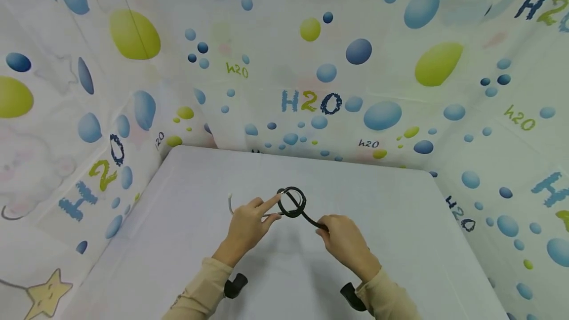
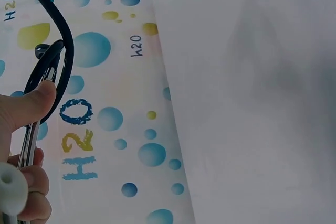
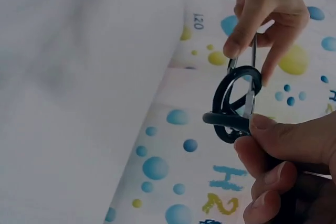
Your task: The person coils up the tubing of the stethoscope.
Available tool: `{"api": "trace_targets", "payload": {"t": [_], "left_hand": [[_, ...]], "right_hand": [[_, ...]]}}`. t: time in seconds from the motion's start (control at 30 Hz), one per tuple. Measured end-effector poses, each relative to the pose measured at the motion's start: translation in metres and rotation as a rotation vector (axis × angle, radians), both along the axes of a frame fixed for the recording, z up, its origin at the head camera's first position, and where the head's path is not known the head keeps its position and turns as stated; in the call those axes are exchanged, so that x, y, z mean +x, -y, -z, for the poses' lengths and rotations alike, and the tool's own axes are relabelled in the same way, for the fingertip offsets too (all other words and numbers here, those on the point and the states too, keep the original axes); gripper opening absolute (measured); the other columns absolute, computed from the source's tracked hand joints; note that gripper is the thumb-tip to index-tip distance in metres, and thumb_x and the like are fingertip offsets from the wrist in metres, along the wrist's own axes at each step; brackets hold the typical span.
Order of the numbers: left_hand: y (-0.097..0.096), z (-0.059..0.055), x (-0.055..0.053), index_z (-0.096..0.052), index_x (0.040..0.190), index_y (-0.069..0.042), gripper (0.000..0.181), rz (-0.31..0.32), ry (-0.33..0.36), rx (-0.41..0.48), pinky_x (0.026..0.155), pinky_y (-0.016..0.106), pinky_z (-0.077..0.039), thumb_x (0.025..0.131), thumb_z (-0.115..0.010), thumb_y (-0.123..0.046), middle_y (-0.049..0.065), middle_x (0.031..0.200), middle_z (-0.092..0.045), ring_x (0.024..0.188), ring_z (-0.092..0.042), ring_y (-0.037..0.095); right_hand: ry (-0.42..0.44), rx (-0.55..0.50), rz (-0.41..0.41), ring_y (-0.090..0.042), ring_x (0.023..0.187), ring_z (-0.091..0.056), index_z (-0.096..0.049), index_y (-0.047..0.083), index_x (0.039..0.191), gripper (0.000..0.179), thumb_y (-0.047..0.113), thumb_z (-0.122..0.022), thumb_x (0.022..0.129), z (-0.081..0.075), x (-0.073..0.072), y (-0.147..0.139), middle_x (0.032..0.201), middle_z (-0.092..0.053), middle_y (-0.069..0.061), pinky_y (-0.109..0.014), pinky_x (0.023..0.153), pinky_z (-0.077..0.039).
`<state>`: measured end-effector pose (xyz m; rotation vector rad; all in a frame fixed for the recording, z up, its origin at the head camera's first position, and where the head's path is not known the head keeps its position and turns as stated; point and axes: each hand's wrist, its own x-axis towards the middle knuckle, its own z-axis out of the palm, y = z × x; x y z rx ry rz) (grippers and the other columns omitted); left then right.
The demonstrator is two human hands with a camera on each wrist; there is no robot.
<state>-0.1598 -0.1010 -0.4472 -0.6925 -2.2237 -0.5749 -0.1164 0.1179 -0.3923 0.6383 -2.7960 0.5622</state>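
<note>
A stethoscope with black tubing (image 1: 313,221) and silvery ear tubes (image 3: 254,56) is held up over the white table. Its tubing is looped into a small coil (image 3: 216,95) between the two hands. My left hand (image 1: 248,225) grips the metal ear tubes, thumb lying along them at the coil's edge in the left wrist view. One ear tube (image 1: 230,205) sticks out behind this hand, and a pale round tip (image 2: 11,187) shows close to the left wrist camera. My right hand (image 1: 348,242) pinches the black tube where it leaves the coil; the rest of that end is hidden in the fingers.
The white table (image 1: 191,172) spreads under both hands. Behind it and on both sides hang white sheets (image 1: 266,28) printed with blue and green drops and H2O lettering. Black camera mounts (image 1: 235,285) sit at both wrists, beside beige sleeves (image 1: 200,288).
</note>
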Motion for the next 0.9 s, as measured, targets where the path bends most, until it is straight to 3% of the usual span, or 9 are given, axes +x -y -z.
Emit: {"api": "trace_targets", "payload": {"t": [0.13, 0.23, 0.53, 0.7, 0.9], "left_hand": [[-0.004, -0.008, -0.003, -0.071, 0.113, -0.015, 0.050, 0.024, 0.007, -0.031, 0.042, 0.016, -0.034, 0.066, -0.086, -0.023, 0.001, 0.065, -0.053, 0.044, -0.033, 0.005], [-0.008, -0.014, -0.003, -0.071, 0.113, -0.016, 0.049, 0.043, 0.014, -0.054, 0.043, 0.017, -0.036, 0.066, -0.085, -0.025, 0.001, 0.066, -0.054, 0.045, -0.039, 0.007], [-0.013, -0.016, 0.012, -0.072, 0.111, -0.017, 0.049, 0.168, 0.059, -0.127, 0.046, 0.013, -0.035, 0.065, -0.085, -0.028, -0.001, 0.067, -0.055, 0.046, -0.041, 0.006], [-0.014, -0.015, 0.017, -0.072, 0.112, -0.019, 0.048, 0.204, 0.077, -0.144, 0.046, 0.012, -0.034, 0.067, -0.084, -0.029, -0.002, 0.067, -0.055, 0.046, -0.037, 0.003], [-0.013, -0.015, 0.019, -0.071, 0.112, -0.020, 0.046, 0.245, 0.092, -0.162, 0.047, 0.012, -0.037, 0.068, -0.084, -0.028, -0.002, 0.068, -0.057, 0.048, -0.046, 0.004]], "right_hand": [[-0.077, 0.047, -0.129, -0.015, 0.068, -0.061, -0.069, 0.003, 0.083, 0.003, 0.002, -0.071, 0.081, -0.010, -0.011, -0.002, 0.074, -0.064, -0.002, -0.027, 0.061, -0.049], [-0.081, 0.071, -0.221, -0.014, 0.071, -0.059, -0.069, 0.004, 0.086, 0.002, 0.003, -0.068, 0.084, -0.017, -0.021, -0.002, 0.078, -0.063, -0.001, -0.027, 0.064, -0.050], [0.147, 0.021, -0.430, -0.012, 0.073, -0.061, -0.069, 0.003, 0.089, 0.006, 0.005, -0.069, 0.084, -0.024, -0.043, 0.003, 0.083, -0.066, -0.003, -0.020, 0.064, -0.049], [0.216, -0.117, -0.442, -0.009, 0.072, -0.063, -0.068, 0.005, 0.083, 0.014, 0.010, -0.078, 0.075, -0.020, -0.054, 0.000, 0.083, -0.068, -0.003, -0.019, 0.062, -0.050], [0.290, -0.226, -0.418, -0.003, 0.066, -0.060, -0.064, 0.009, 0.078, 0.021, 0.014, -0.083, 0.070, -0.015, -0.062, -0.006, 0.077, -0.066, 0.001, -0.021, 0.061, -0.051]]}}
